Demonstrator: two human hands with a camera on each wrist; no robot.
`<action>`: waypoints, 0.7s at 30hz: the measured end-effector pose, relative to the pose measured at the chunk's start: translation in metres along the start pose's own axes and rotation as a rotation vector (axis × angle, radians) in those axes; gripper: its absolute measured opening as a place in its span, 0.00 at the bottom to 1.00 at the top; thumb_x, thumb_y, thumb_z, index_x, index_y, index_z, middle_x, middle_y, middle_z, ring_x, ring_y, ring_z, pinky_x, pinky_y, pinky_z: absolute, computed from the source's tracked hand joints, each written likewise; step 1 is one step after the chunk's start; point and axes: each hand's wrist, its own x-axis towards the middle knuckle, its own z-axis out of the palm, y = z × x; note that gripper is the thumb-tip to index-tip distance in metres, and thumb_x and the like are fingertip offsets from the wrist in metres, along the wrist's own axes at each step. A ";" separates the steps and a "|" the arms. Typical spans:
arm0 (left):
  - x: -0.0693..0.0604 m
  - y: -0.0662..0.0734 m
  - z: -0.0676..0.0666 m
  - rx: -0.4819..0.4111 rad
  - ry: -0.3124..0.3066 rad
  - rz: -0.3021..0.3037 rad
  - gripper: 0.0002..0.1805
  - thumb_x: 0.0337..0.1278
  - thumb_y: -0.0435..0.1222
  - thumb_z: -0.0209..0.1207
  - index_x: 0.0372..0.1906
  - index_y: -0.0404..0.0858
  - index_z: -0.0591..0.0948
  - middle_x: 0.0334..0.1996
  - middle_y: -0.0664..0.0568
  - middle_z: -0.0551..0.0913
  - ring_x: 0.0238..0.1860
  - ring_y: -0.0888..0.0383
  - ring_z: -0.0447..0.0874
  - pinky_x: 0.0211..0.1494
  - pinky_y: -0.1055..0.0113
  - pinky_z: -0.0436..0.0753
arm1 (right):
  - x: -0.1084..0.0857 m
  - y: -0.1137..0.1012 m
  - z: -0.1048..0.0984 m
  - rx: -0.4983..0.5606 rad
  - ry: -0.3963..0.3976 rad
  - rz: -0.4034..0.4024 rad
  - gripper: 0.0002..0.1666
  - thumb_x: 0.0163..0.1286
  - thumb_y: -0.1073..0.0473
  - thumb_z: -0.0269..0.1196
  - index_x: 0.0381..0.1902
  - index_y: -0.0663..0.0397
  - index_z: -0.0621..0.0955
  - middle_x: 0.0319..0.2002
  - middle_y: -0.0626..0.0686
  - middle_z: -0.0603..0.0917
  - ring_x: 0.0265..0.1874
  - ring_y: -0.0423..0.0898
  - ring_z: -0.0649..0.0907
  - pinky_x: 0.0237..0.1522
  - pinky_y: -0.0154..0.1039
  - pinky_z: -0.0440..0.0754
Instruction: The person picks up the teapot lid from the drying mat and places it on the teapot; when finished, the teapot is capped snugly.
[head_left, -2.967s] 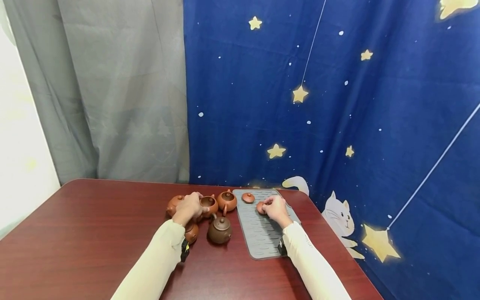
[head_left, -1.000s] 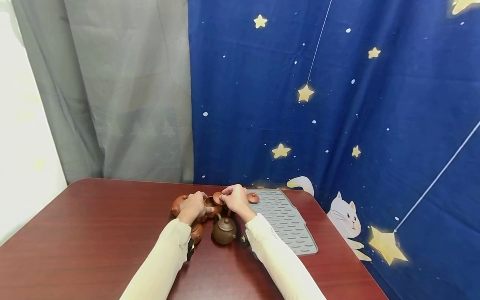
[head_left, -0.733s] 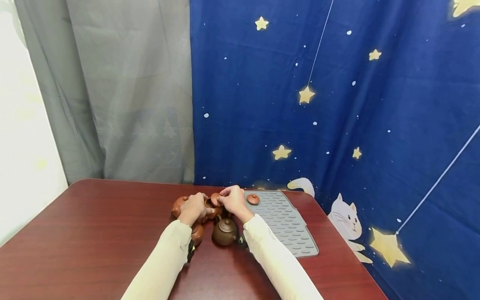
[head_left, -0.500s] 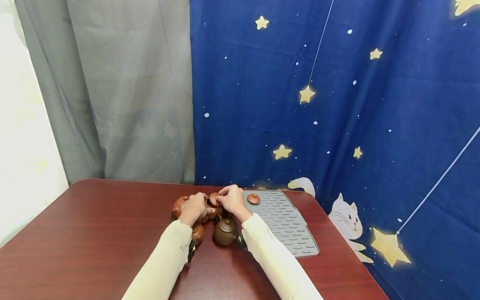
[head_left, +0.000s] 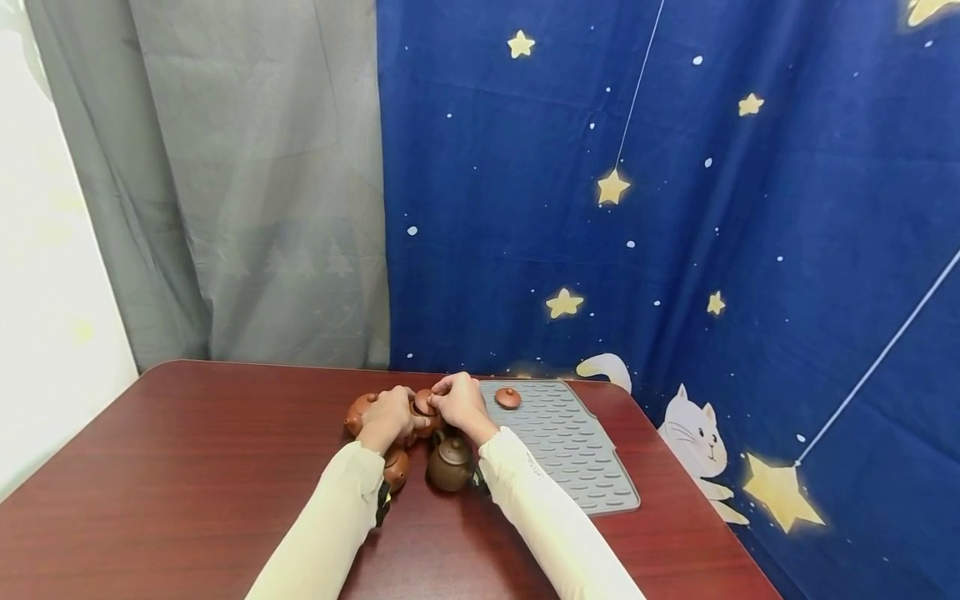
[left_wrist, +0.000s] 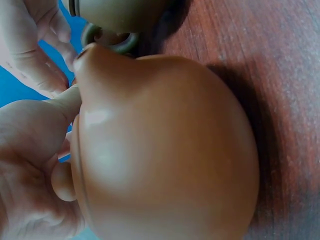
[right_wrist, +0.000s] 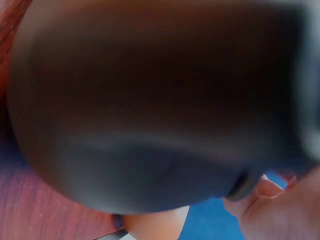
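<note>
My left hand [head_left: 388, 412] grips a small orange-brown clay teapot [head_left: 425, 423], the thumb lying along its near side. Over this pot's mouth my right hand [head_left: 457, 404] pinches a matching teapot lid [head_left: 424, 400]; the lid is tilted at the opening. Whether it touches the rim all round I cannot tell. A lidded orange teapot [left_wrist: 165, 145] fills the left wrist view, below the left hand. In the right wrist view a dark brown teapot [right_wrist: 125, 100] blocks most of the work, with part of the right hand [right_wrist: 280, 215] showing beside it.
Another orange teapot [head_left: 360, 411] stands left of the left hand. The dark teapot sits just in front of the right hand. A grey ridged mat [head_left: 562, 450] on the right bears one loose lid [head_left: 507, 398]. The reddish table [head_left: 225, 467] extends left; curtains hang behind.
My right hand has carried the lid from the mat leftward to the held teapot and lowered it at the mouth. The left hand keeps its grip. The view has shifted slightly.
</note>
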 end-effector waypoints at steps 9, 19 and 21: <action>0.000 -0.002 -0.001 -0.017 0.004 0.002 0.32 0.49 0.49 0.73 0.59 0.40 0.81 0.50 0.41 0.83 0.36 0.47 0.78 0.37 0.50 0.79 | 0.001 -0.002 0.004 -0.069 0.002 0.029 0.03 0.58 0.54 0.75 0.31 0.41 0.90 0.26 0.37 0.86 0.31 0.37 0.83 0.33 0.34 0.79; 0.002 -0.002 0.000 -0.015 0.002 -0.008 0.30 0.49 0.49 0.73 0.58 0.43 0.82 0.49 0.43 0.84 0.38 0.47 0.79 0.38 0.49 0.79 | 0.001 0.000 0.006 -0.056 -0.007 0.024 0.03 0.58 0.54 0.75 0.31 0.40 0.90 0.25 0.36 0.85 0.30 0.35 0.82 0.33 0.33 0.78; 0.002 -0.002 0.001 -0.020 0.001 -0.011 0.30 0.49 0.49 0.74 0.57 0.42 0.82 0.48 0.43 0.84 0.37 0.48 0.79 0.38 0.49 0.79 | 0.000 0.001 0.007 -0.047 -0.005 0.012 0.02 0.59 0.55 0.74 0.31 0.42 0.90 0.24 0.37 0.85 0.30 0.35 0.82 0.32 0.32 0.78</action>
